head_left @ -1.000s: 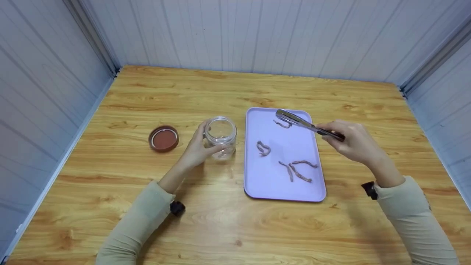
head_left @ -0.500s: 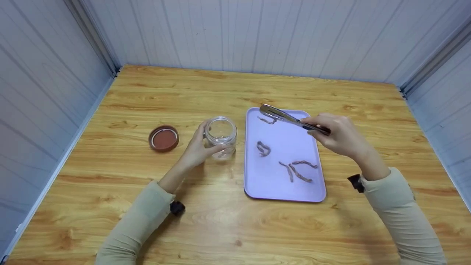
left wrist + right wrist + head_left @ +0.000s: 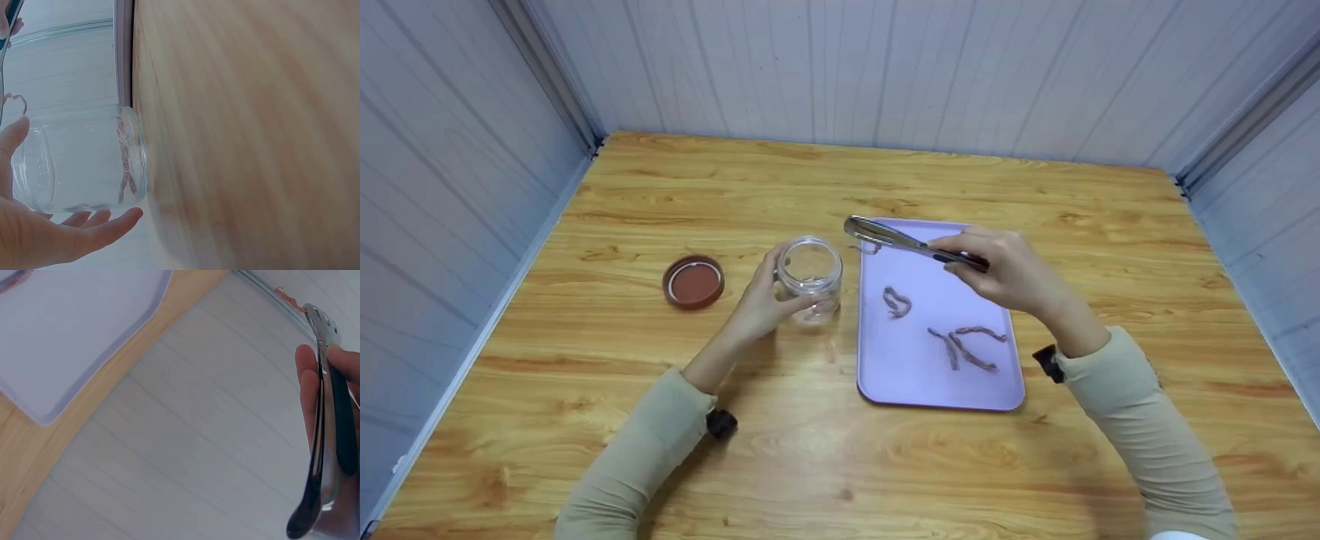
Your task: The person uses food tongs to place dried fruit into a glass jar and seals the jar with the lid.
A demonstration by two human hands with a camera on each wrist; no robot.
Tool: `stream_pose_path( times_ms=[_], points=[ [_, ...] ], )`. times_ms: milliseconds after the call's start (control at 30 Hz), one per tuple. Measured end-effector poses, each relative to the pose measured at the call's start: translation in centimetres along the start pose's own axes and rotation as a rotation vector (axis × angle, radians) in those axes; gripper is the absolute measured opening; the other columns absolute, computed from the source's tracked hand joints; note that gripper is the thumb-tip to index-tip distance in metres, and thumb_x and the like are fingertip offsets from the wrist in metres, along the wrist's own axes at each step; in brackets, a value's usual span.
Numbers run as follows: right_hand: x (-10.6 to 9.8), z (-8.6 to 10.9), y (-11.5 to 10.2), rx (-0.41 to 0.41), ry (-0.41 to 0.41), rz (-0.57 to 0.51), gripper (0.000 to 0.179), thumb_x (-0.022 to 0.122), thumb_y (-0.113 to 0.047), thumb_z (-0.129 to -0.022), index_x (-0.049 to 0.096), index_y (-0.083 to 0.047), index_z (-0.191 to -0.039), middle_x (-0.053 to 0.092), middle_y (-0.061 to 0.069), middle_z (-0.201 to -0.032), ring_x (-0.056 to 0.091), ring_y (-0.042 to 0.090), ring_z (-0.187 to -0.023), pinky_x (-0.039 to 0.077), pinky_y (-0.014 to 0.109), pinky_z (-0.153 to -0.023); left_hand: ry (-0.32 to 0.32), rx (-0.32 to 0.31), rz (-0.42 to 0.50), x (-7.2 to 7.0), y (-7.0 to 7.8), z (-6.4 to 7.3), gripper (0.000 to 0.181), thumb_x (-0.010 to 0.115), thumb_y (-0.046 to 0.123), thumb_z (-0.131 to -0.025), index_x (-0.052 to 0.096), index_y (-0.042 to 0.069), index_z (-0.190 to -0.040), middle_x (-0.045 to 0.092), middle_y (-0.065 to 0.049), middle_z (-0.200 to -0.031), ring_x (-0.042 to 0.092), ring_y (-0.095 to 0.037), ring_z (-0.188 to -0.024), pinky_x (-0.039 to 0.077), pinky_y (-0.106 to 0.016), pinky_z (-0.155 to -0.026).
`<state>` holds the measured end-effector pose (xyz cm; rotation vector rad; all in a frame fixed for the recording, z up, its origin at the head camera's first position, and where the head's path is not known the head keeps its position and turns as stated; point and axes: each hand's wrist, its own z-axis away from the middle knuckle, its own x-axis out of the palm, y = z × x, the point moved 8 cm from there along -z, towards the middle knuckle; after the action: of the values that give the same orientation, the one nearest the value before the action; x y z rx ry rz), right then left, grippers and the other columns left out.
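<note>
My left hand (image 3: pixel 757 307) grips a clear wide-mouthed jar (image 3: pixel 810 289) that stands uncapped beside the tray. Brown strips (image 3: pixel 125 160) show through the jar near its base in the left wrist view. My right hand (image 3: pixel 1011 271) holds metal tongs with dark handles (image 3: pixel 904 241) across the far part of the lilac tray (image 3: pixel 900 367). A thin, wrinkled brown strip (image 3: pixel 866 250) hangs from the tong tips, close to the right of the jar's mouth. Several similar strips lie on the tray, one looped (image 3: pixel 897 302) and others grouped nearer the front (image 3: pixel 973 354).
A reddish-brown lid (image 3: pixel 694 283) lies inside-up left of the jar. The wood-grain table (image 3: pixel 780 180) meets pale panelled walls (image 3: pixel 840 67) at the back and sides.
My right hand has moved left with the tongs and the strip, from over the tray's far right to its far left edge. My left hand and the jar have stayed in place.
</note>
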<state>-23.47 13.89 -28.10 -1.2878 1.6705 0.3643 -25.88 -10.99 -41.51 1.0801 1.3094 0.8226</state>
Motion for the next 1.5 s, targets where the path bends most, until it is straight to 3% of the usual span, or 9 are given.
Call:
stream_pose_path(
  times_ms=[200, 433, 767, 1033, 1267, 1500],
  points=[
    [1.2, -1.1, -0.6, -0.037, 0.005, -0.013, 0.03, 0.064, -0.001, -0.078, 0.063, -0.007, -0.107, 0.06, 0.004, -0.086, 0.042, 0.009, -0.055, 0.034, 0.023, -0.045, 0.004, -0.014, -0.016, 0.0, -0.1, 0.0, 0.087, 0.075, 0.026, -0.069, 0.023, 0.017, -0.138, 0.027, -0.007, -0.138, 0.032, -0.028, -0.121, 0.018, -0.045, -0.099],
    [2.6, -1.9, -1.1, -0.069, 0.011, -0.042, 0.029, 0.064, -0.001, -0.078, 0.062, -0.006, -0.107, 0.057, 0.002, -0.08, 0.041, 0.009, -0.054, 0.034, 0.024, -0.046, -0.003, 0.018, 0.01, -0.1, 0.1, 0.0, 0.088, 0.076, 0.03, -0.067, 0.025, 0.017, -0.137, 0.029, -0.008, -0.137, 0.03, -0.026, -0.122, 0.018, -0.046, -0.099],
    [4.2, -2.3, -1.2, -0.052, 0.018, -0.055, 0.03, 0.065, -0.003, -0.078, 0.063, -0.009, -0.106, 0.056, -0.001, -0.077, 0.042, 0.008, -0.057, 0.036, 0.024, -0.047, 0.001, 0.055, 0.0, -0.1, 0.3, 0.0, 0.084, 0.076, 0.022, -0.069, 0.025, 0.015, -0.136, 0.031, -0.008, -0.135, 0.033, -0.031, -0.119, 0.021, -0.047, -0.097],
    [5.3, -2.4, -0.9, -0.026, -0.031, -0.035, 0.029, 0.063, -0.007, -0.08, 0.062, -0.011, -0.11, 0.056, -0.001, -0.078, 0.042, 0.01, -0.055, 0.034, 0.025, -0.046, -0.004, 0.056, 0.007, 0.0, 0.3, -0.1, 0.084, 0.075, 0.019, -0.07, 0.025, 0.013, -0.136, 0.031, -0.009, -0.135, 0.034, -0.032, -0.118, 0.021, -0.047, -0.097],
    [4.6, -1.6, -0.5, -0.026, -0.002, -0.028, 0.035, 0.065, -0.01, -0.079, 0.06, -0.01, -0.113, 0.052, 0.0, -0.075, 0.039, 0.009, -0.052, 0.033, 0.024, -0.044, -0.013, 0.069, 0.012, 0.0, 0.5, -0.1, 0.084, 0.074, 0.015, -0.071, 0.023, 0.01, -0.137, 0.032, -0.013, -0.134, 0.036, -0.034, -0.115, 0.021, -0.049, -0.096],
    [2.8, 0.2, 0.7, 0.012, 0.015, -0.015, 0.04, 0.065, -0.012, -0.079, 0.055, -0.008, -0.118, 0.053, 0.002, -0.084, 0.041, 0.01, -0.058, 0.034, 0.025, -0.048, -0.025, 0.03, 0.016, 0.1, 0.3, -0.1, 0.086, 0.074, 0.017, -0.071, 0.021, 0.011, -0.138, 0.029, -0.014, -0.136, 0.034, -0.034, -0.117, 0.02, -0.049, -0.097]
  ],
)
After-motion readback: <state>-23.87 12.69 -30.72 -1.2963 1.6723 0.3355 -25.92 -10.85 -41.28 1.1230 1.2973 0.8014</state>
